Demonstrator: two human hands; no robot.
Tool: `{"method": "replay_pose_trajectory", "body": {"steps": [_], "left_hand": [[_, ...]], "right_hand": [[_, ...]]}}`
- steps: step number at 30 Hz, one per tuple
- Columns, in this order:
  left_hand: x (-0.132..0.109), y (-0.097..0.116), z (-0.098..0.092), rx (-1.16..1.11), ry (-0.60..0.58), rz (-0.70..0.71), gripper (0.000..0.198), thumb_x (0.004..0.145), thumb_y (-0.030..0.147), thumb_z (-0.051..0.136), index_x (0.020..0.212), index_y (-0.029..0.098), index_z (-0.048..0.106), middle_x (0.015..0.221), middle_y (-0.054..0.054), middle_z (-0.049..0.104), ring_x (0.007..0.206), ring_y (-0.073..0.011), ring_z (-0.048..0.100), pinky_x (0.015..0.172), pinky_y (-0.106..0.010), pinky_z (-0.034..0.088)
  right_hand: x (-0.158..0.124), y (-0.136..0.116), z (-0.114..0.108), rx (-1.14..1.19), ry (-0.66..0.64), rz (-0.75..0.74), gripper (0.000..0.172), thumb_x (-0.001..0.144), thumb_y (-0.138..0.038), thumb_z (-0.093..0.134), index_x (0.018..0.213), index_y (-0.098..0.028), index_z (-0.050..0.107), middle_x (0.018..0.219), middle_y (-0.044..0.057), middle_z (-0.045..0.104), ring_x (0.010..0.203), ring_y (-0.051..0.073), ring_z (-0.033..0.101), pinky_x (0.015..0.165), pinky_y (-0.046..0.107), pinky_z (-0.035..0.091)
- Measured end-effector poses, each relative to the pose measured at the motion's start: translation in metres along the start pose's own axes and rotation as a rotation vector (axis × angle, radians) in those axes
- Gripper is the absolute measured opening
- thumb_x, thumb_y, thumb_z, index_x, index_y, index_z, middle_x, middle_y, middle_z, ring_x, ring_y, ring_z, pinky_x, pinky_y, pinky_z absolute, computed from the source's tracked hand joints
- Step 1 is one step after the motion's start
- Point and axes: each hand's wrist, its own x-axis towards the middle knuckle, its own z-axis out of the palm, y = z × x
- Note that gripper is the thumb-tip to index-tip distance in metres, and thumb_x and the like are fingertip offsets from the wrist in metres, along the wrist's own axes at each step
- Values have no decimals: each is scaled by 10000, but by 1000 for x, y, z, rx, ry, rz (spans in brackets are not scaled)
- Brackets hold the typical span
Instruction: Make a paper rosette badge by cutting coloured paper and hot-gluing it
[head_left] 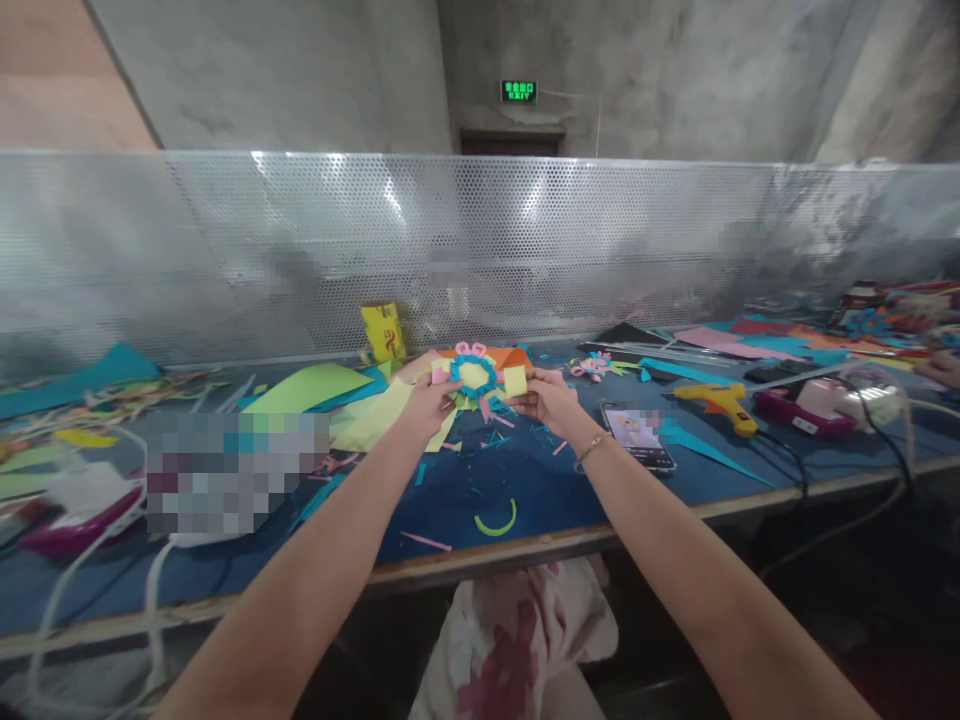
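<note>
Above the table, a paper craft [474, 375] faces me: a pale yellow centre ringed by curly blue paper, with pink loops on top and pink strips hanging below. My left hand [433, 400] pinches its left edge, where a bit of pink paper shows near the fingers. Between the craft and my right hand [550, 400] is a small yellow paper square [515, 381], pinched by my right fingers. Whether the square is joined to the craft I cannot tell. Orange paper [517, 354] lies just behind.
To the right are a phone [637, 436], a yellow glue gun [716, 405] with its cord, and a pink-and-blue paper piece [596, 366]. Left lie green paper [307, 388] and a yellow packet [384, 332]. A perforated metal screen [480, 250] stands behind. A green paper arc [496, 522] lies near the front edge.
</note>
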Motion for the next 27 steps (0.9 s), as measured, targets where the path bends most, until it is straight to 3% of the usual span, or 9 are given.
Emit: {"method": "replay_pose_trajectory", "body": {"steps": [6, 12, 22, 27], "left_hand": [[1, 0, -1, -35, 35, 109, 456, 493, 27, 684, 882, 191, 513, 682, 39, 629, 555, -94, 600, 553, -207, 470], [6, -4, -1, -144, 24, 146, 336, 538, -5, 662, 801, 152, 524, 664, 14, 631, 595, -116, 613, 568, -227, 498], [-2, -3, 8, -251, -40, 47, 193, 621, -48, 611, 712, 119, 576, 687, -24, 659, 669, -127, 632, 624, -215, 518], [-6, -2, 9, -251, -70, 42, 195, 606, 0, 656, 705, 135, 555, 645, -1, 647, 588, -109, 615, 587, -215, 507]], "right_hand": [[0, 1, 1, -37, -31, 8, 120, 694, -99, 486, 784, -168, 524, 621, -5, 632, 534, 101, 619, 516, 187, 502], [-1, 3, 4, -65, -37, 54, 158, 679, -74, 475, 793, -171, 526, 604, -12, 634, 520, 94, 612, 507, 182, 502], [-8, 8, 10, -196, -152, 233, 173, 673, -48, 494, 792, -139, 579, 615, 33, 646, 517, 120, 615, 484, 202, 502], [-6, 12, 7, -268, -217, 277, 181, 647, -58, 520, 782, -132, 613, 596, 32, 642, 527, 118, 608, 518, 205, 507]]}}
